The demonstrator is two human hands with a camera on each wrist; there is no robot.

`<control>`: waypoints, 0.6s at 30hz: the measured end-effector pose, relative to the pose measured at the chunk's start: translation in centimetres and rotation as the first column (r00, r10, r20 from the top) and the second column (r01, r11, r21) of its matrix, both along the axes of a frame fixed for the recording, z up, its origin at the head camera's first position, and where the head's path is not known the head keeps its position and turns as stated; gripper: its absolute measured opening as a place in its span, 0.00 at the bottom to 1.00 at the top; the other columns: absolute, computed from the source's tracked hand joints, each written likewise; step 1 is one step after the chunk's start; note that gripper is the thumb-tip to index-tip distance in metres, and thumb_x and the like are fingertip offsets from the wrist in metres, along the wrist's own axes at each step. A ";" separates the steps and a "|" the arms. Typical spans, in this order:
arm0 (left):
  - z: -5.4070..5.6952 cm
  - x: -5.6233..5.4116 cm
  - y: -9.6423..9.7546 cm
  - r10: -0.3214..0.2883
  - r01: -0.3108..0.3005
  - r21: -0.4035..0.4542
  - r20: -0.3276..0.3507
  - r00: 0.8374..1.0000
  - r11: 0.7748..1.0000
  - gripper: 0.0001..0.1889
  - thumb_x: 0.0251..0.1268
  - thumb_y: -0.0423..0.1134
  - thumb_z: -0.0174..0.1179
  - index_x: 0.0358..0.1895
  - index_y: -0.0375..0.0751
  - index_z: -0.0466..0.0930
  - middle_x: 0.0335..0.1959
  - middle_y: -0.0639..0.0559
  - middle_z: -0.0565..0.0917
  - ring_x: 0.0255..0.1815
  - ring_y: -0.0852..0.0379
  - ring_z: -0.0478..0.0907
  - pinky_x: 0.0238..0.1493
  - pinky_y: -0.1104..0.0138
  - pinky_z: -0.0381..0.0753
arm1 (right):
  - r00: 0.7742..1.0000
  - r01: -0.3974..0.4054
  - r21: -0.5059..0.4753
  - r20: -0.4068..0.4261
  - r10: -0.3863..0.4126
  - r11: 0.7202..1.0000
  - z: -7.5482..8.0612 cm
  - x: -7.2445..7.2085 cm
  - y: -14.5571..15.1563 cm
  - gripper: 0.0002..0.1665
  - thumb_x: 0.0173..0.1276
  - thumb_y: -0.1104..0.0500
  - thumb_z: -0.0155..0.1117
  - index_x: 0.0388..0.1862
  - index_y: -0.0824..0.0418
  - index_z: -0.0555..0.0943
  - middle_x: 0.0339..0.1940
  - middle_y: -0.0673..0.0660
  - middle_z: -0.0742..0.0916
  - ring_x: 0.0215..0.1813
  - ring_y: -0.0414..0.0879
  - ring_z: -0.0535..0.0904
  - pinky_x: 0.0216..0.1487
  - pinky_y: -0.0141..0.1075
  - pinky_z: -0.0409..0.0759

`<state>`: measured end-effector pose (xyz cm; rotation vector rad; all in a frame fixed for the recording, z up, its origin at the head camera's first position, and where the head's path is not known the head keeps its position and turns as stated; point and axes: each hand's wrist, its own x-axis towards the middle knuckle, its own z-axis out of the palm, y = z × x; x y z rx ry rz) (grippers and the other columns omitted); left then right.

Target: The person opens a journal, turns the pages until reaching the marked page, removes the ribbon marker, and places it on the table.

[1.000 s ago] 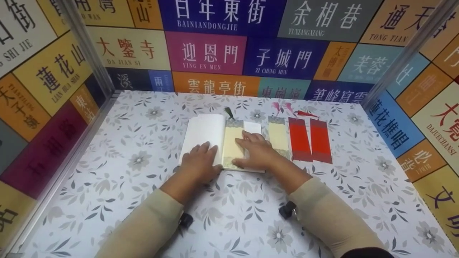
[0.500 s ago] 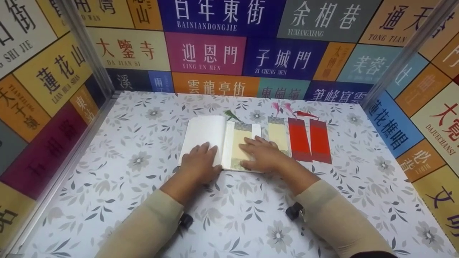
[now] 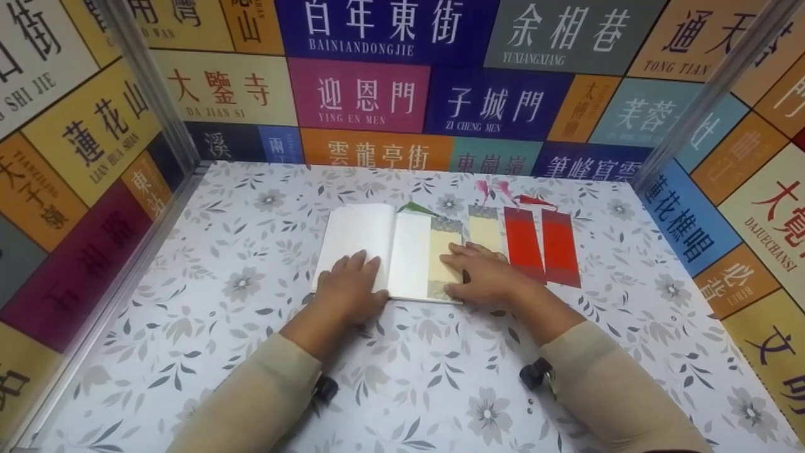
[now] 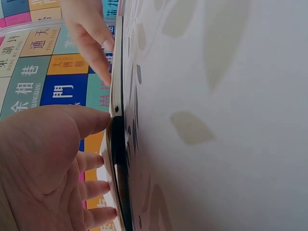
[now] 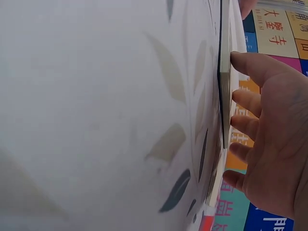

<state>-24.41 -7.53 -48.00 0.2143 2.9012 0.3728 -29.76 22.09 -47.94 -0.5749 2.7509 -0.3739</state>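
An open book (image 3: 358, 236) with blank white pages lies on the table. My left hand (image 3: 349, 286) rests on its left page, fingers spread, thumb near the spine. On the outer part of the right page lies a cream bookmark (image 3: 445, 251) with grey patterned ends and a green tassel (image 3: 416, 209). My right hand (image 3: 487, 277) touches that bookmark with extended fingertips, its palm past the book's right edge. In the right wrist view the fingertips of the right hand (image 5: 274, 125) meet the book's upper side. The left wrist view has the left hand (image 4: 48, 154) on the pages.
Right of the book lies another cream bookmark (image 3: 484, 225), partly under my right hand. Beyond it are two red bookmarks, one nearer (image 3: 524, 238) and one farther right (image 3: 561, 246), with pink and red tassels. Printed wall panels (image 3: 358, 94) enclose the floral tabletop (image 3: 251, 352).
My right hand has slid the cream bookmark rightward from beside the spine to the outer part of the right page, its green tassel trailing. The left hand stays in place.
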 end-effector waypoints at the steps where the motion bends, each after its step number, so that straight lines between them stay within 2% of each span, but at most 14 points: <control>1: 0.0 0.0 0.0 -0.002 0.002 -0.001 0.000 1.000 1.000 0.39 0.78 0.60 0.55 0.86 0.51 0.58 0.89 0.45 0.57 0.90 0.38 0.54 0.84 0.35 0.61 | 1.000 0.003 0.003 0.002 -0.003 1.000 0.0 0.0 0.2 0.45 0.72 0.33 0.65 0.85 0.31 0.64 0.91 0.44 0.61 0.93 0.56 0.47 0.88 0.71 0.44; 5: -0.1 -0.1 0.0 -0.005 0.005 0.001 0.008 1.000 1.000 0.40 0.78 0.60 0.55 0.87 0.52 0.58 0.89 0.45 0.57 0.90 0.38 0.53 0.84 0.35 0.60 | 1.000 0.021 -0.014 0.017 -0.021 1.000 0.0 0.0 0.6 0.45 0.71 0.33 0.65 0.85 0.32 0.65 0.91 0.44 0.61 0.92 0.56 0.48 0.87 0.71 0.46; 11: -0.2 -0.3 0.0 -0.010 0.010 -0.003 0.016 1.000 1.000 0.40 0.78 0.61 0.55 0.87 0.52 0.57 0.90 0.45 0.55 0.90 0.37 0.53 0.84 0.34 0.60 | 0.985 0.173 -0.121 0.013 -0.173 0.977 0.1 -0.1 0.2 0.51 0.68 0.30 0.69 0.85 0.42 0.66 0.87 0.53 0.68 0.86 0.58 0.60 0.84 0.66 0.65; 14: -0.2 -0.3 0.0 -0.011 0.011 -0.002 0.018 1.000 1.000 0.40 0.78 0.61 0.55 0.87 0.52 0.57 0.90 0.45 0.55 0.90 0.37 0.52 0.85 0.35 0.59 | 0.976 0.214 -0.113 -0.018 -0.218 0.970 -0.1 -0.2 -0.2 0.54 0.67 0.28 0.70 0.86 0.47 0.66 0.83 0.57 0.72 0.81 0.59 0.64 0.81 0.63 0.71; 18: -0.1 -0.1 0.1 -0.006 0.006 0.005 0.021 1.000 1.000 0.39 0.79 0.60 0.55 0.87 0.52 0.57 0.90 0.45 0.54 0.90 0.38 0.51 0.85 0.35 0.58 | 0.971 0.233 -0.088 -0.030 -0.237 0.968 -0.4 -0.3 -0.7 0.57 0.65 0.26 0.70 0.86 0.52 0.66 0.80 0.60 0.73 0.76 0.59 0.65 0.79 0.60 0.74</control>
